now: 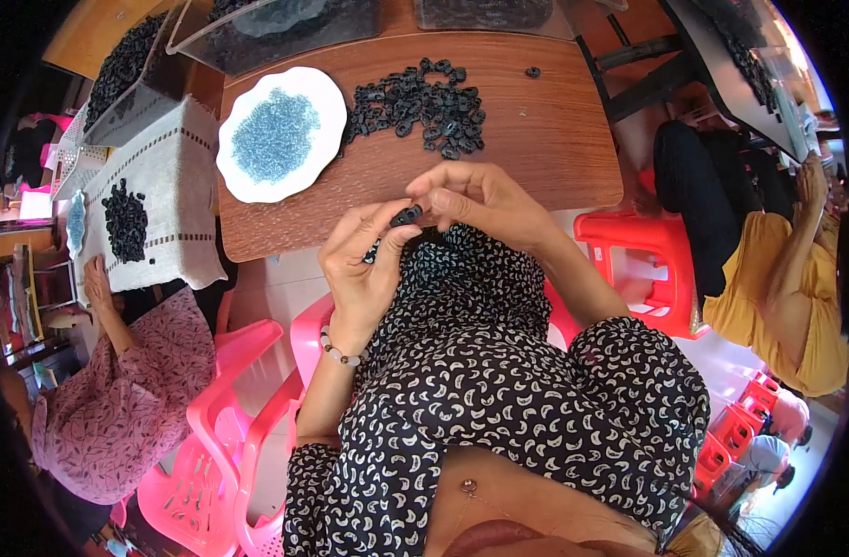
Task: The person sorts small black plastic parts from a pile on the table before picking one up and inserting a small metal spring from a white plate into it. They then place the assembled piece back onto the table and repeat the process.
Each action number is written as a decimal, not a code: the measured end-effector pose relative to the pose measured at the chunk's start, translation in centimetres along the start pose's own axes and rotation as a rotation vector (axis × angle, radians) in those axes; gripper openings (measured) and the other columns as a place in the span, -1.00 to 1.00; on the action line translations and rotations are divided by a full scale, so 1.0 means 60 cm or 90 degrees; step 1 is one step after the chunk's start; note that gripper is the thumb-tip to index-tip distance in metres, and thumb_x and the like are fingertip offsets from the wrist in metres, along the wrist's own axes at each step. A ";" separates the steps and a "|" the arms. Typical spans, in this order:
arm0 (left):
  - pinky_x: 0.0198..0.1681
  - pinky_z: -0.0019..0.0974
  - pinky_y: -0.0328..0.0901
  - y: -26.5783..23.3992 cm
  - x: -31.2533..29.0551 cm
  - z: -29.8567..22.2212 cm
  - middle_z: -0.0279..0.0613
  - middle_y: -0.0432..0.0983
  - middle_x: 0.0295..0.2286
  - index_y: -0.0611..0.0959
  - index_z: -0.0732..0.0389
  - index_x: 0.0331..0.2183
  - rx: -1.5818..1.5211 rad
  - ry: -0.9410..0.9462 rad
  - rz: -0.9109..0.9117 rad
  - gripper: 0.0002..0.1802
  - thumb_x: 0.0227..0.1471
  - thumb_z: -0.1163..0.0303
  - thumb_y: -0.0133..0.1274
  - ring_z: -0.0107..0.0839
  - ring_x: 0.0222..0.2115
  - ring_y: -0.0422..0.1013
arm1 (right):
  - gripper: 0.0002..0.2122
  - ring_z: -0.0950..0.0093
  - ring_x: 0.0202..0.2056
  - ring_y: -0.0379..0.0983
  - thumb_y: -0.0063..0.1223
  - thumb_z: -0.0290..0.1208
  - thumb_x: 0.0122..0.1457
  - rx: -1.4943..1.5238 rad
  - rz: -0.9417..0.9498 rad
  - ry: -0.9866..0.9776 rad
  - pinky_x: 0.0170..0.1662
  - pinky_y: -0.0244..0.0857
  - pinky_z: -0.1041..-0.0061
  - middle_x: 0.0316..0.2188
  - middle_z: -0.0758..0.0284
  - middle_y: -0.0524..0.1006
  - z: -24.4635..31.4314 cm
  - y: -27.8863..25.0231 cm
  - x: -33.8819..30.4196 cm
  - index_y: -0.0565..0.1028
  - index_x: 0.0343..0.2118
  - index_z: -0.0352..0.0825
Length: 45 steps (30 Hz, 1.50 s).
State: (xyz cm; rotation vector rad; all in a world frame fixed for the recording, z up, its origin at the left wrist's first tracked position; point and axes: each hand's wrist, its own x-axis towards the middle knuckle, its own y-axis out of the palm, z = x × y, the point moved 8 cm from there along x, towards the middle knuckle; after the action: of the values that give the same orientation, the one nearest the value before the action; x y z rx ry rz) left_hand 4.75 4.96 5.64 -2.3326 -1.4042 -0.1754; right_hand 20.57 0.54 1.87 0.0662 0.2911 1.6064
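My left hand [359,265] is closed, its thumb and fingertips pinching a small black ring-shaped part [406,215] just off the near table edge. More black shows between the fingers lower in that hand, perhaps another such part. Close against it, my right hand [489,202] has thumb and fingers drawn together beside the part; whatever they pinch is too small or hidden to make out. Beyond my hands lies a loose pile of similar black parts [424,102]. Left of the pile, a white scalloped plate [232,167] holds a heap of tiny clear bluish pieces [276,135].
One black part [533,71] lies alone at the table's [545,139] far right. Clear bins [294,42] stand along the back. To the left, a co-worker's hand [97,283] rests at a cloth-covered table [178,186] with more black parts. A red stool [628,269] stands right.
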 end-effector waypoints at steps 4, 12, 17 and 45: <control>-0.19 -0.30 0.39 0.000 0.004 -0.011 -0.18 0.60 -0.26 0.78 0.18 -0.20 0.040 0.039 -0.001 -0.71 -0.07 0.51 0.32 -0.30 -0.24 0.48 | -0.47 0.59 -0.13 0.50 0.04 -0.03 0.34 0.115 0.098 0.075 -0.06 0.43 0.50 -0.07 0.27 0.56 -0.030 0.029 -0.002 0.44 0.11 -0.46; -0.10 -0.20 0.35 0.009 0.005 -0.037 -0.23 0.55 -0.21 0.79 0.15 -0.22 0.137 0.105 0.039 -0.67 -0.14 0.50 0.32 -0.21 -0.14 0.40 | -0.47 0.55 -0.02 0.46 0.03 -0.02 0.34 0.373 0.242 0.083 0.01 0.41 0.41 -0.02 0.27 0.53 -0.035 0.064 -0.010 0.46 0.11 -0.46; -0.06 -0.13 0.36 0.016 0.001 -0.049 -0.21 0.55 -0.23 0.78 0.18 -0.24 0.163 0.150 0.040 -0.68 -0.17 0.51 0.32 -0.13 -0.09 0.41 | -0.53 0.54 -0.06 0.48 0.09 -0.09 0.32 0.401 0.217 0.080 0.04 0.37 0.43 -0.09 0.29 0.57 -0.044 0.060 -0.008 0.52 0.04 -0.46; -0.12 -0.17 0.36 0.009 0.018 -0.017 -0.19 0.55 -0.30 0.77 0.22 -0.26 0.220 0.125 -0.029 -0.61 -0.23 0.33 0.44 -0.18 -0.20 0.44 | -0.83 0.72 -0.35 0.50 0.21 -0.41 0.26 -0.104 -0.041 -0.033 -0.31 0.38 0.71 -0.38 0.41 0.59 0.026 0.007 0.029 0.52 -0.23 -0.40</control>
State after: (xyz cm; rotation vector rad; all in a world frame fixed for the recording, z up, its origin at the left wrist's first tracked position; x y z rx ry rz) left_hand 5.87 5.22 6.76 -1.9474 -1.2781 -0.1553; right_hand 20.43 2.50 3.24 -0.0259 0.1201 1.5561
